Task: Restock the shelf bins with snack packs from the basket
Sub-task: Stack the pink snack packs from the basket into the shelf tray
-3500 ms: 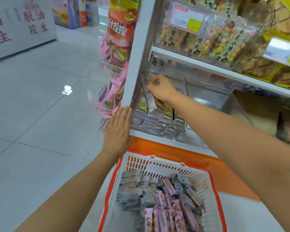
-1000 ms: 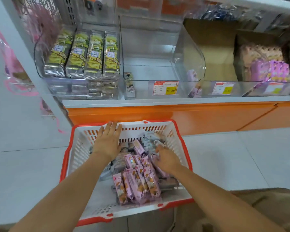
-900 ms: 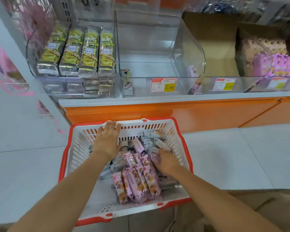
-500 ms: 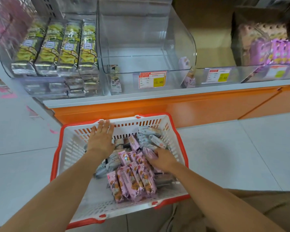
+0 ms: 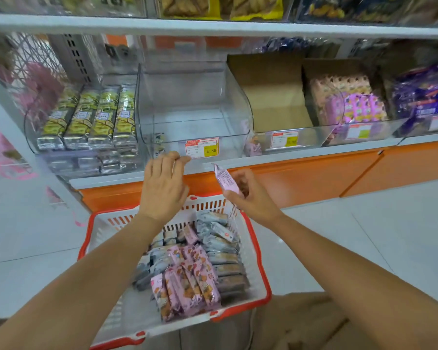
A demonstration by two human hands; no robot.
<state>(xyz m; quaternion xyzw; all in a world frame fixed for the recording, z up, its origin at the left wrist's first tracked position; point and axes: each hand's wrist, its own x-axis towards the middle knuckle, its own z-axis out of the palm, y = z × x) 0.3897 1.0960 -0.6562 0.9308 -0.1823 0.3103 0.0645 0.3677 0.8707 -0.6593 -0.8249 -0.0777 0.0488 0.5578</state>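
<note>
A white basket with a red rim [image 5: 259, 269] stands on the floor below me, holding several pink snack packs [image 5: 187, 281] and grey ones [image 5: 220, 238]. My right hand [image 5: 250, 198] grips one pink snack pack [image 5: 225, 179], raised above the basket's far edge, just below the shelf. My left hand [image 5: 163, 184] hovers with straight fingers at the front lip of a nearly bare clear bin [image 5: 195, 114]. That bin carries a price tag [image 5: 202, 147]. The bin to its left [image 5: 36, 137] holds rows of yellow and silver packs [image 5: 91, 120].
A clear bin lined with a cardboard box [image 5: 276, 97] sits right of the middle bin, then bins of pink [image 5: 352, 104] and purple packs [image 5: 425, 97]. The white shelf edge [image 5: 314, 154] tops an orange base [image 5: 314, 178]. Grey tiled floor spreads on both sides.
My right hand has lifted out of the basket with a pink pack. My left hand has risen from the basket's far rim to the middle bin's front. The view tilted upward.
</note>
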